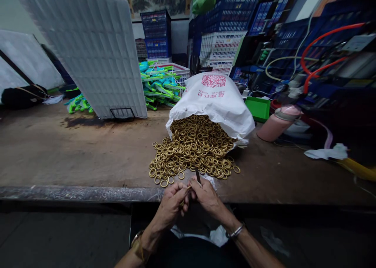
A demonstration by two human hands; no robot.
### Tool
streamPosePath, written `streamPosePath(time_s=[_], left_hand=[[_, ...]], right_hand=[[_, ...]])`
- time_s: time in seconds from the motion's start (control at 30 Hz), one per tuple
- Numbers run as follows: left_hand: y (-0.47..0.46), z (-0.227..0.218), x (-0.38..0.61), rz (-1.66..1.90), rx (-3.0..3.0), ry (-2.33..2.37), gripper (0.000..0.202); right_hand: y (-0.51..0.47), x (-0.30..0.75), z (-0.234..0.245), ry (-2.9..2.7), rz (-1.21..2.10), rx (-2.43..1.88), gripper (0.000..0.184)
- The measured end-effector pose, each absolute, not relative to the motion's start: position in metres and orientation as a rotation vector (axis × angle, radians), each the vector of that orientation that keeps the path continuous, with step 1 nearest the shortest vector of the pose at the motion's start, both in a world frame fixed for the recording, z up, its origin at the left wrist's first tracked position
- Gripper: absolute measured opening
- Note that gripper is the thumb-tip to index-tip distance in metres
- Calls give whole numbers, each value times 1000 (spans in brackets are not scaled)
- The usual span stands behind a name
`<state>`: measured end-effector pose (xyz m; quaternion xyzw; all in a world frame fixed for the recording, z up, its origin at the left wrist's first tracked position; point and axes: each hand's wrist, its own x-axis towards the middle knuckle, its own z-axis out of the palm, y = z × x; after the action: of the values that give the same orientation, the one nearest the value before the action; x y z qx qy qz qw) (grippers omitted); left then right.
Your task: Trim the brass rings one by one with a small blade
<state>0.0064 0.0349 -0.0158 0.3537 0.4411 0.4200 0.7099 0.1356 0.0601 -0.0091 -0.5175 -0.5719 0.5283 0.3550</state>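
A heap of brass rings [194,150] spills out of a white sack [214,99] lying on its side on the brown workbench [88,154]. My left hand [173,203] is closed in a pinch at the bench's front edge, on a small brass-coloured piece. My right hand [207,197] is closed round a thin dark rod [197,175] that sticks up toward the rings. Both hands touch each other just in front of the heap.
A white perforated panel [91,49] leans at the back left. Turquoise and green parts [158,86] fill a crate behind it. A green bin [258,108], a pink bottle [277,123], red hoses [323,37] and stacked blue crates [235,13] stand at the right.
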Motion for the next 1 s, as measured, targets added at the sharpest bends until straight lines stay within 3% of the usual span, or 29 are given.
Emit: streamPosePath(time_s=[0.23, 0.47, 0.7, 0.87, 1.0], left_hand=[[33, -14, 6, 960, 797, 1006, 33], [32, -12, 6, 936, 734, 996, 30], [36, -10, 7, 1005, 728, 1043, 31], [35, -10, 6, 1019, 778, 1069, 29], [36, -9, 5, 1000, 772, 1107, 24]], right_hand=[[56, 137, -15, -1648, 1195, -1328, 30], [60, 137, -15, -1539, 1318, -1369, 32], [57, 144, -25, -1986, 804, -1542, 16], [51, 141, -22, -2304, 651, -1659, 32], [52, 137, -15, -2409, 445, -1838, 31]])
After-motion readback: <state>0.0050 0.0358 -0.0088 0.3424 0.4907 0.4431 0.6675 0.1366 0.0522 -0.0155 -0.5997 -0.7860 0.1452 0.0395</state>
